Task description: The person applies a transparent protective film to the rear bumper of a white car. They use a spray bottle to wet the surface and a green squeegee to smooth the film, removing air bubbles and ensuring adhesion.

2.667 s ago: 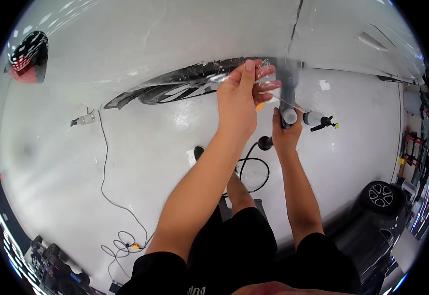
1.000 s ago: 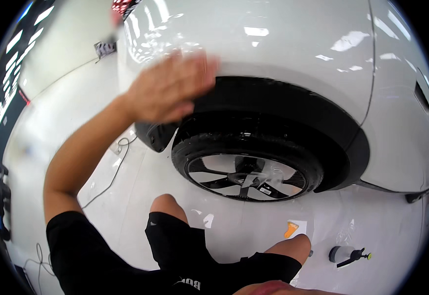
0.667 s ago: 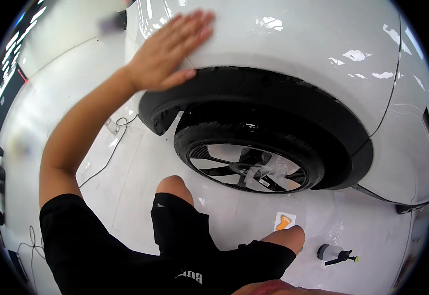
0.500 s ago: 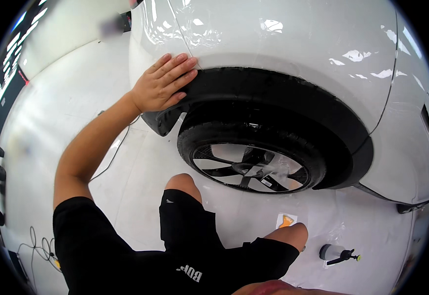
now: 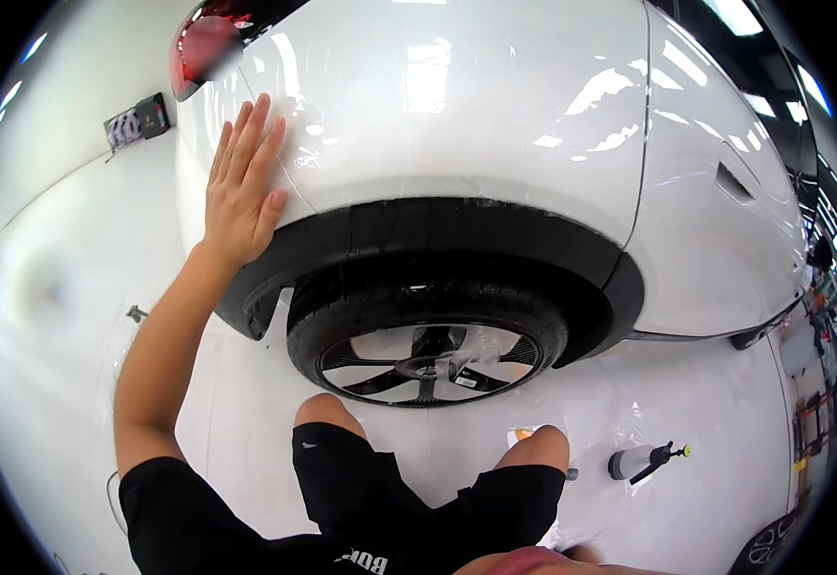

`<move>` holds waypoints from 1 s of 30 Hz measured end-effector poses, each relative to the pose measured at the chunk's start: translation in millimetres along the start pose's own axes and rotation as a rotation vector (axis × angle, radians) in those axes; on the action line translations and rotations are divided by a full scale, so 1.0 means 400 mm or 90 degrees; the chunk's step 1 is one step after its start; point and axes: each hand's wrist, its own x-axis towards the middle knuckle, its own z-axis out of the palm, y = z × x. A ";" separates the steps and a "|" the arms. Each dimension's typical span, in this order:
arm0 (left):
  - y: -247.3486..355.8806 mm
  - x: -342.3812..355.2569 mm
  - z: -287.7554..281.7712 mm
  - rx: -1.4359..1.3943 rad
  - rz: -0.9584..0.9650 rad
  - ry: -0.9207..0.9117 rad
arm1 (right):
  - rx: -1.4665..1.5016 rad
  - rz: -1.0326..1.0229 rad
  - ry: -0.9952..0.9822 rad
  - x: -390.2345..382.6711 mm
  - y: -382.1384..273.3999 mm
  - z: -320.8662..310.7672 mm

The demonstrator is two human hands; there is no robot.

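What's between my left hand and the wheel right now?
The head view shows the black wheel-arch trim curving between your left hand and the wheel.

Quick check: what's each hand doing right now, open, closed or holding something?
Left hand: open, apparently flat against the white car body, holding nothing visible.
Right hand: not in view, so its state cannot be told.

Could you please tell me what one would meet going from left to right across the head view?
Dark box, left hand laid flat with fingers stretched, wheel, spray bottle, car door handle recess.
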 end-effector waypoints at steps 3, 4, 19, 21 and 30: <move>0.001 0.000 -0.021 -0.017 -0.028 -0.017 | 0.609 0.010 0.285 -0.073 0.068 -0.423; 0.005 0.006 -0.017 -0.032 -0.030 0.000 | 0.701 -0.075 0.444 -0.094 0.084 -0.552; -0.001 0.019 -0.021 0.007 -0.042 -0.071 | -0.521 -0.918 1.098 -0.492 -1.065 -1.836; 0.012 0.037 -0.006 -0.005 -0.040 -0.050 | -0.696 -0.859 1.031 -0.493 -1.100 -1.875; 0.003 0.005 -0.008 0.019 -0.041 -0.069 | -0.488 -0.749 1.097 -0.241 -0.646 -1.721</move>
